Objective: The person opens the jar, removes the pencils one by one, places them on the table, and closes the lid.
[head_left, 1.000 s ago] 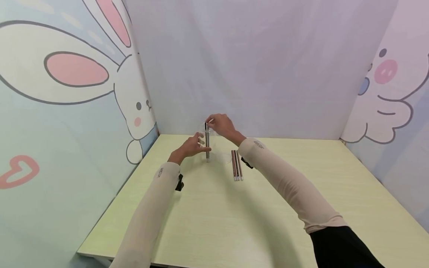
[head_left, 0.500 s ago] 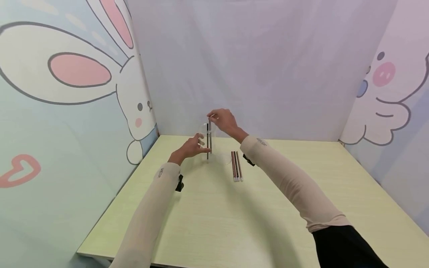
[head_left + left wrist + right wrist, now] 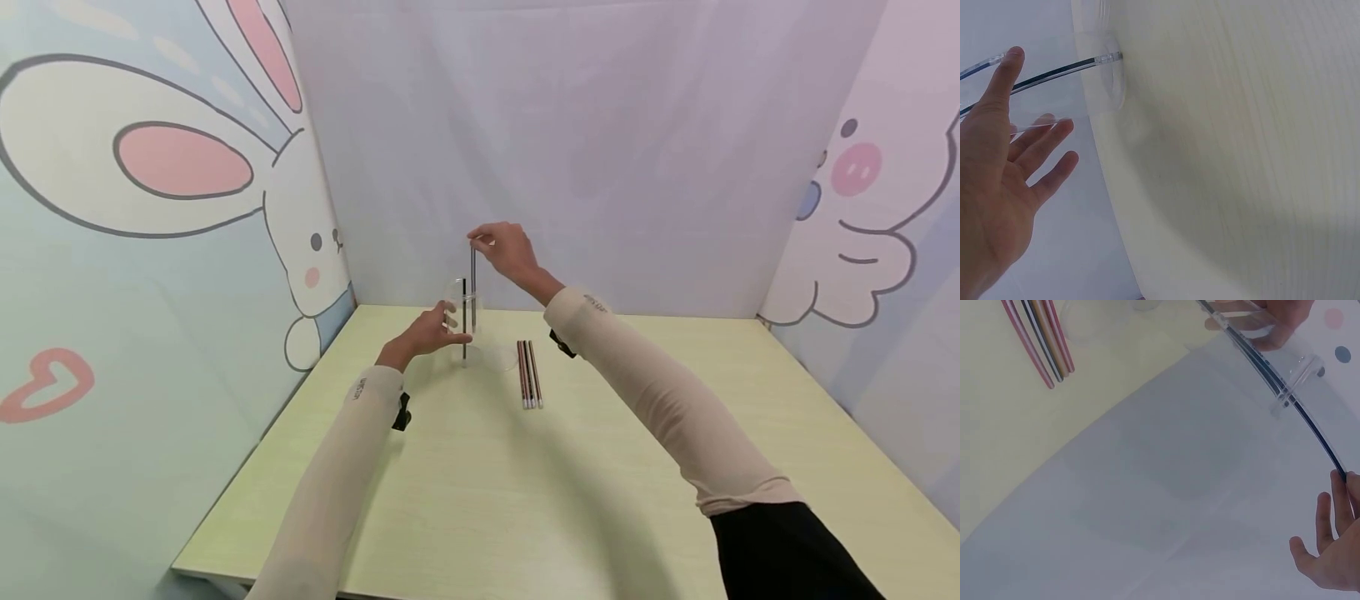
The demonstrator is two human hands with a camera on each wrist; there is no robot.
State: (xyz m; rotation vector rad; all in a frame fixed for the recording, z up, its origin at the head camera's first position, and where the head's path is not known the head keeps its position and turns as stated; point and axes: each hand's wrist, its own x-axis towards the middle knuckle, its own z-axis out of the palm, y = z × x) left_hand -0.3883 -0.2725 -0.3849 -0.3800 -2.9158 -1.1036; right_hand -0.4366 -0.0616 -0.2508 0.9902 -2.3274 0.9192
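A tall clear plastic pencil tube [image 3: 1300,378] stands upright toward the back of the table. My left hand [image 3: 429,331] holds it from the left, thumb on the near side and fingers on the far side, as the left wrist view shows. My right hand [image 3: 507,252] pinches the top end of a dark pencil [image 3: 473,271] between thumb and fingertips. That pencil is upright, its upper part above the tube's rim and its lower end still inside. Another dark pencil [image 3: 464,292] stands in the tube, with its silvery end [image 3: 1109,57] at the bottom.
Several striped pencils [image 3: 529,375] lie side by side on the table [image 3: 465,492], right of the tube. A clear round lid-like disc [image 3: 504,358] lies between them and the tube. A pale curtain [image 3: 600,167] hangs behind, and printed walls flank the table.
My right hand has risen, drawing one pencil upward out of the tube, apart from the other pencil. My left hand has stayed in place on the tube.
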